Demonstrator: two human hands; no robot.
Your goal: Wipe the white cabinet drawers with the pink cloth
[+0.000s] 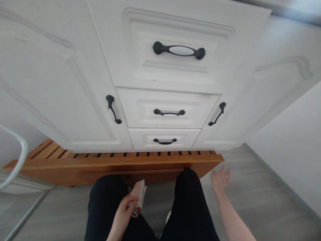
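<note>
My left hand (127,205) grips a folded cloth (139,193), pale pink and beige with a dark red patch at its lower end. It is held low, over my left thigh. On the other side, my right hand (221,179) is empty with its fingers spread, slightly blurred. It is close to the right end of a low wooden slatted bed base (120,163), and I cannot tell whether it touches the wood. Both knees rest near the front board of the base.
A white cabinet (173,97) stands over the slats, with closed drawers and doors. Dark handles stick out from it, such as the top drawer handle (181,50). A white curved tube (21,157) is at far left. Grey floor (260,197) and a wall (293,144) lie to the right.
</note>
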